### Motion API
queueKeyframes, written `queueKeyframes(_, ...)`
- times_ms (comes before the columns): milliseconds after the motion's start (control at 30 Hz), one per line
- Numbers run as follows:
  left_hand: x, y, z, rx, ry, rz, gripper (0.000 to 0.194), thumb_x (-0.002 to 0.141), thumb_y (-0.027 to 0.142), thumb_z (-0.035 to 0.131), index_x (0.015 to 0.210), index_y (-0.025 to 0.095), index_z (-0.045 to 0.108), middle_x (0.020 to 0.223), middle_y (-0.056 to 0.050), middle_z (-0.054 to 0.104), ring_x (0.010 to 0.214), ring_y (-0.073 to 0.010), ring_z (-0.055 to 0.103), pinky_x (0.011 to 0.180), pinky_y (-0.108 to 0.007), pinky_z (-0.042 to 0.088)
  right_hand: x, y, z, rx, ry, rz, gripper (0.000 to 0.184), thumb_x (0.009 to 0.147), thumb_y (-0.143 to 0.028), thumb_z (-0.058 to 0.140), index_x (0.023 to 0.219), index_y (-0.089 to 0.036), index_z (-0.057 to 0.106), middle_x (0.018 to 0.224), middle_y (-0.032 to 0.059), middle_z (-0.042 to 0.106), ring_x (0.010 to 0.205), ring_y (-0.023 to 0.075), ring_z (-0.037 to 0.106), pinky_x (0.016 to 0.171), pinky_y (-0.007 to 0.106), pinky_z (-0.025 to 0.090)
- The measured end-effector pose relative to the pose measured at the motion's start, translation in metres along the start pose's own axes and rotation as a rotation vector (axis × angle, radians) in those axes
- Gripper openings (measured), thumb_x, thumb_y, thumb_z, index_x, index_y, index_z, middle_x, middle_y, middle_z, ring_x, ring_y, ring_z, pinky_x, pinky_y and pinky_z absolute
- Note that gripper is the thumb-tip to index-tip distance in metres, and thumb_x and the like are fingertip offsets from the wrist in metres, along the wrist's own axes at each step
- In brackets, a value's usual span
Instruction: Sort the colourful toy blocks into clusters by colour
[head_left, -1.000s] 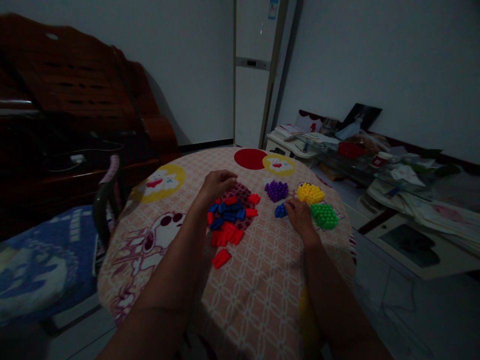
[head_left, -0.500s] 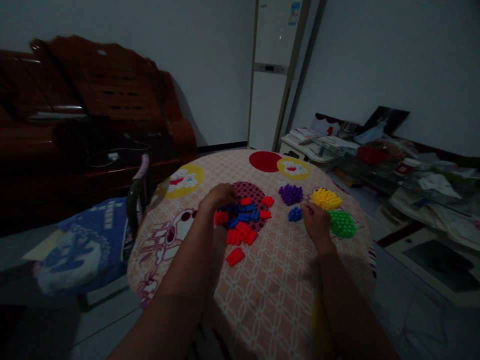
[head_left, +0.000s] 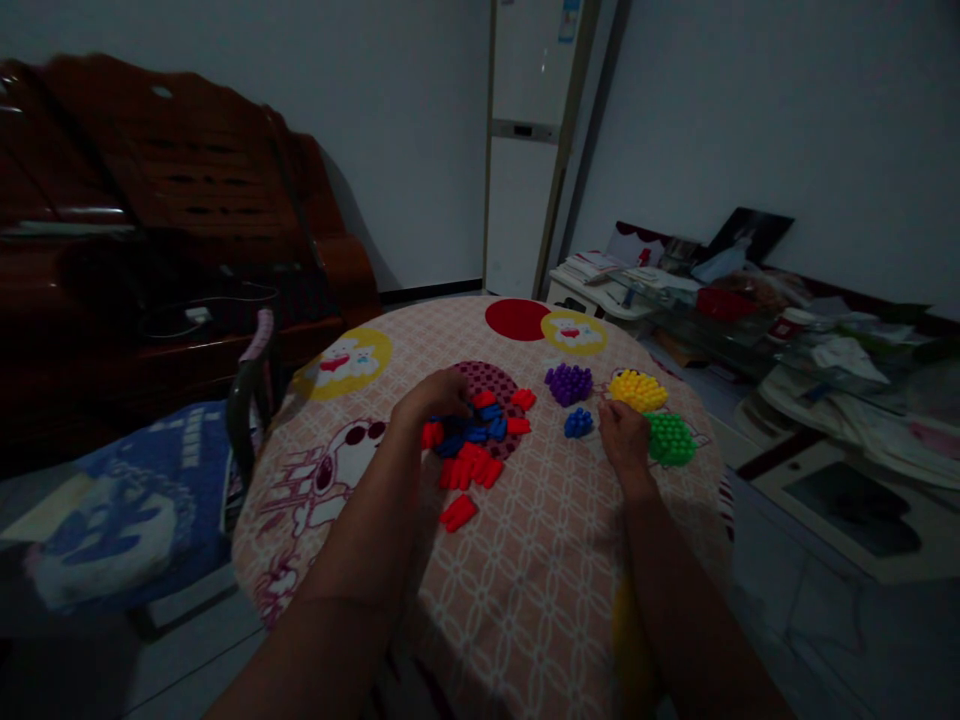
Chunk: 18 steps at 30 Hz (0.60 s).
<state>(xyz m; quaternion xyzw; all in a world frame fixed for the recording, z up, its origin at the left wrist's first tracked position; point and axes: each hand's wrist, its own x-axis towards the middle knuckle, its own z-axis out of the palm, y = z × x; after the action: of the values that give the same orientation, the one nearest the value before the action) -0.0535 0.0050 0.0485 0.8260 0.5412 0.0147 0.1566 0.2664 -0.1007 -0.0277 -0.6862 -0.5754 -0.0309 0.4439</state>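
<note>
My left hand (head_left: 437, 393) reaches down into a loose pile on the round table, its fingers bent together at the blue toy blocks (head_left: 475, 434). Its fingertips are partly hidden, so I cannot make out what is in them. Red toy blocks (head_left: 471, 467) lie around the blue ones, and a small red group (head_left: 458, 513) lies nearer to me. My right hand (head_left: 624, 435) is closed, with thumb and fingers drawn together; anything in them is too small to tell. Just left of it stands a small blue cluster (head_left: 578, 423), and a green cluster (head_left: 670, 439) is to its right.
A purple cluster (head_left: 568, 384) and a yellow cluster (head_left: 637, 390) stand farther back on the patterned tablecloth (head_left: 517, 560). To the left is a chair with a blue cloth (head_left: 150, 500). A cluttered glass-topped cabinet (head_left: 720, 340) runs along the right wall.
The whole view has shifted a little, so the table and piles appear slightly further left. Both hands stay at nearly the same places, the left at the pile, the right beside the small blue cluster.
</note>
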Motion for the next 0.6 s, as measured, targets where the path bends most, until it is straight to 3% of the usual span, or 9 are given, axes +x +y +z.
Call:
queueKeyframes(133, -0.009, 0.005, -0.015, -0.165, 0.050, 0.149, 0.017, 0.071, 0.026, 0.069, 0.084, 0.019, 0.075, 0.079, -0.001, 0.073, 0.077, -0.0161, 0.064, 0.068, -0.024, 0.044, -0.001, -0.003, 0.001, 0.012, 0.014, -0.001, 0.035, 0.090, -0.042, 0.044, 0.062, -0.022, 0.047, 0.057, -0.0007, 0.051, 0.059, 0.0150, 0.044, 0.060, 0.029, 0.030)
queueKeyframes(233, -0.009, 0.028, -0.013, -0.244, 0.123, 0.284, 0.022, 0.075, 0.023, 0.065, 0.094, 0.017, 0.075, 0.085, -0.002, 0.073, 0.079, -0.0162, 0.064, 0.071, -0.025, 0.045, -0.001, -0.004, 0.001, 0.029, 0.005, -0.020, 0.034, 0.090, -0.041, 0.044, 0.061, -0.022, 0.044, 0.056, -0.0018, 0.047, 0.058, 0.0145, 0.045, 0.061, 0.029, 0.028)
queueKeyframes(433, 0.010, 0.086, 0.036, -0.187, 0.250, 0.521, 0.025, 0.075, 0.008, 0.059, 0.093, 0.016, 0.074, 0.099, -0.006, 0.071, 0.092, -0.0181, 0.065, 0.086, -0.028, 0.050, -0.002, -0.007, 0.002, 0.043, -0.008, -0.029, 0.034, 0.088, -0.040, 0.043, 0.059, -0.023, 0.040, 0.055, -0.0027, 0.043, 0.056, 0.0136, 0.041, 0.060, 0.029, 0.026)
queueKeyframes(600, 0.018, 0.103, 0.072, -0.264, 0.255, 0.599, 0.028, 0.078, 0.004, 0.050, 0.092, 0.015, 0.071, 0.101, -0.008, 0.069, 0.091, -0.0171, 0.064, 0.086, -0.028, 0.052, -0.001, -0.007, 0.003, 0.027, -0.032, -0.040, 0.033, 0.088, -0.039, 0.043, 0.060, -0.023, 0.041, 0.056, -0.0020, 0.046, 0.058, 0.0141, 0.043, 0.061, 0.029, 0.029)
